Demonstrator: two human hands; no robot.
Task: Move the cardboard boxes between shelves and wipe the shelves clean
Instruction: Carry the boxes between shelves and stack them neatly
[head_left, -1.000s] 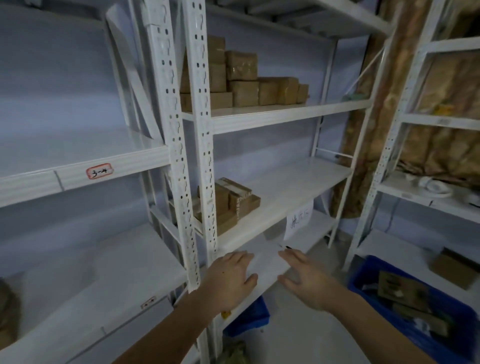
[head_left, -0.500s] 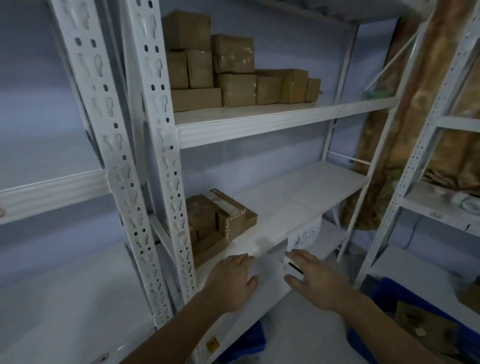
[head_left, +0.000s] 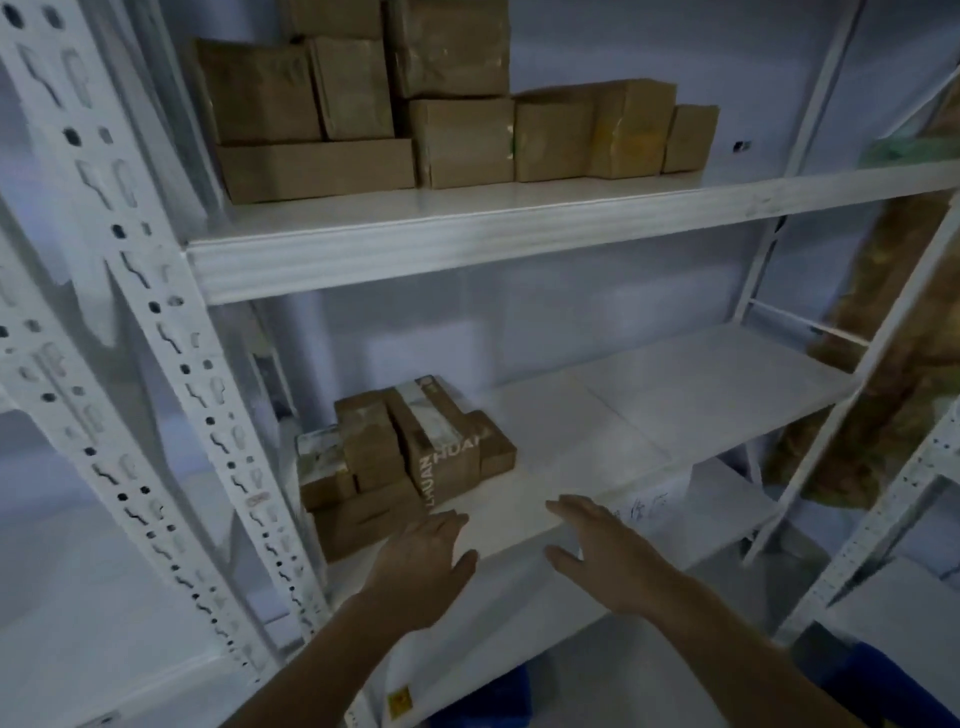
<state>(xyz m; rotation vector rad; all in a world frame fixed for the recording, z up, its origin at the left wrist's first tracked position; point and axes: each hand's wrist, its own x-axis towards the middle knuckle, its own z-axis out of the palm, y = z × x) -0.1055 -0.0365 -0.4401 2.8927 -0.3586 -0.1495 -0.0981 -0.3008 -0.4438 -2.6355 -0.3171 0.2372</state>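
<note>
Left hand (head_left: 423, 564) and right hand (head_left: 605, 553), fingers spread (empty), near cardboard boxes (head_left: 402, 462) on middle shelf (head_left: 675, 410).

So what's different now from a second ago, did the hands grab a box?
No grab yet. Both open hands, left hand and right hand, have reached forward over the front edge of the white metal middle shelf, closer to the small pile of brown cardboard boxes. The boxes on both shelves stayed put.

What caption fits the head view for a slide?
Both open hands, left hand and right hand, reach toward the small box pile on the middle shelf.
</note>
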